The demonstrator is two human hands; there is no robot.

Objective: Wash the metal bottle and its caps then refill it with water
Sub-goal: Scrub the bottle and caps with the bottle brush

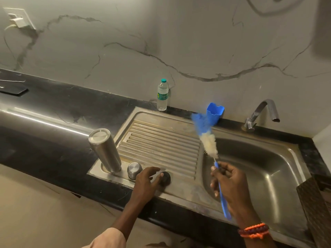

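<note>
Head view: right hand (pixel 231 188) grips brush (pixel 208 140) over sink (pixel 268 176), left hand (pixel 146 179) spread wide on black cap (pixel 165 178) by upturned bottle (pixel 104 149) left of sink; likely cap-scrubbing next, needing a pinch-lift.

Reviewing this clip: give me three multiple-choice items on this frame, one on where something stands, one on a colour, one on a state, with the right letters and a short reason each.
1. Where does the metal bottle stand?
A. In the sink basin
B. Upside down at the left edge of the drainboard
C. Against the back wall

2. What colour is the handle of the bottle brush?
A. Blue
B. Red
C. White

3. What is the right hand doing?
A. Hanging idle
B. Turning the tap
C. Gripping the brush handle

Answers:
1 B: its flat base faces up and its mouth is down beside the ribs.
2 A: the handle running through the fingers is blue.
3 C: fingers curl round the handle, while the left hand touches the black cap near the metal cap.
</note>
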